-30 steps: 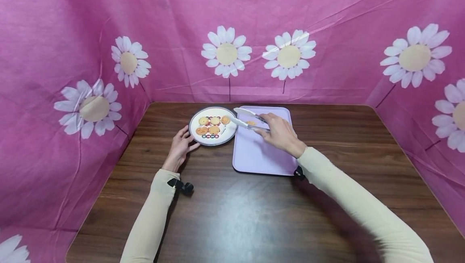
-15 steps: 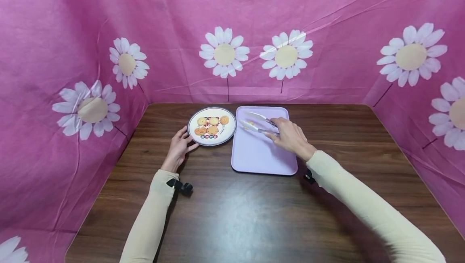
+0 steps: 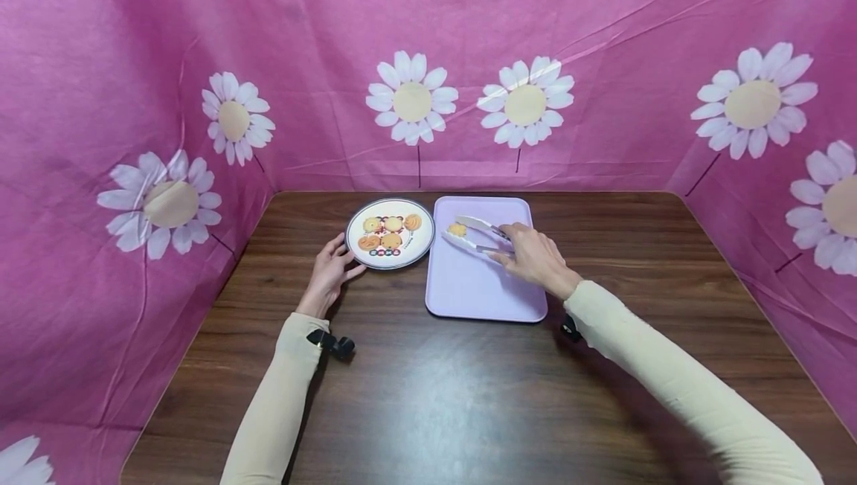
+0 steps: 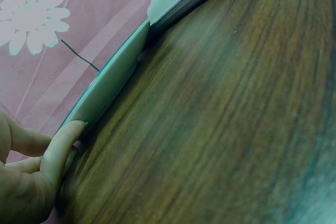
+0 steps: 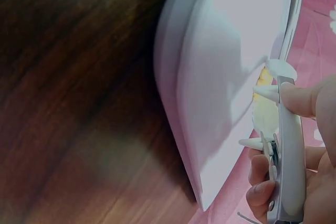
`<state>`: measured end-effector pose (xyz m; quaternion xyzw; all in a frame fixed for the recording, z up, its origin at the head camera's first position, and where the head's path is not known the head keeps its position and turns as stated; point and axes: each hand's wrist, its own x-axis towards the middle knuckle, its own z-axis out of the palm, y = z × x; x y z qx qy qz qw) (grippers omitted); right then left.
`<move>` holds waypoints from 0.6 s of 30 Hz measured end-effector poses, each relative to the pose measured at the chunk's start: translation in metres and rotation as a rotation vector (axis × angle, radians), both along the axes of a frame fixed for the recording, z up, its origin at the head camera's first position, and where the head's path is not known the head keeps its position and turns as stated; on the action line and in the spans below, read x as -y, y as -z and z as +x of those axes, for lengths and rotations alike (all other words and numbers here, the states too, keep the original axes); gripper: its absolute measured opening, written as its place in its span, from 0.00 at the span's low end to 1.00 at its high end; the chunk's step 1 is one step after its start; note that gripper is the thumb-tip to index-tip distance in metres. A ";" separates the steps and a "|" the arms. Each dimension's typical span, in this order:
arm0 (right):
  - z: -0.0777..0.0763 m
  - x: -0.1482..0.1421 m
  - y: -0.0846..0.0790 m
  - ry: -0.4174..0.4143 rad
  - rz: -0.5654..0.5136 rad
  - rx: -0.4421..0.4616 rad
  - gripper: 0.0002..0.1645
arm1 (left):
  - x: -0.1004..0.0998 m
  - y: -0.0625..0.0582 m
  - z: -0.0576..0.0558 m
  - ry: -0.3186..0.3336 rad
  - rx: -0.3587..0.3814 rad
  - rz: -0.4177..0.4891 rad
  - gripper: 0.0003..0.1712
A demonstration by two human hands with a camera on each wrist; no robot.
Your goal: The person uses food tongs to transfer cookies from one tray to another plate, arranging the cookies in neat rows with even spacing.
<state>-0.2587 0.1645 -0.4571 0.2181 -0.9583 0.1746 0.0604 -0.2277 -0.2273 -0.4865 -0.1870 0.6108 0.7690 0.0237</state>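
In the head view my left hand [image 3: 328,274] holds the left rim of a round white plate [image 3: 387,263] with a dark edge. Several cookies [image 3: 412,222] lie on the plate around a colourful print. My right hand [image 3: 538,256] grips light-coloured tongs [image 3: 469,245] above a lilac tray [image 3: 482,288]. The tong arms are spread, with one tip on either side of a small yellow cookie [image 3: 457,229] on the tray. In the right wrist view the tongs [image 5: 291,150] partly cover that cookie [image 5: 262,85]. Whether the tips touch it, I cannot tell.
Plate and tray stand side by side, nearly touching, near the far edge of a brown wooden table [image 3: 428,396]. A pink cloth [image 3: 321,98] printed with white daisies rises behind the table and on both sides.
The tongs have moved right, from beside the plate's rightmost cookie to over the tray. Their tips have come down around the yellow cookie. My left hand stays at the plate.
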 end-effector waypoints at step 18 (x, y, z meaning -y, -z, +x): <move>0.005 0.000 0.002 -0.022 0.019 -0.063 0.31 | 0.000 0.001 0.000 -0.001 0.001 0.005 0.38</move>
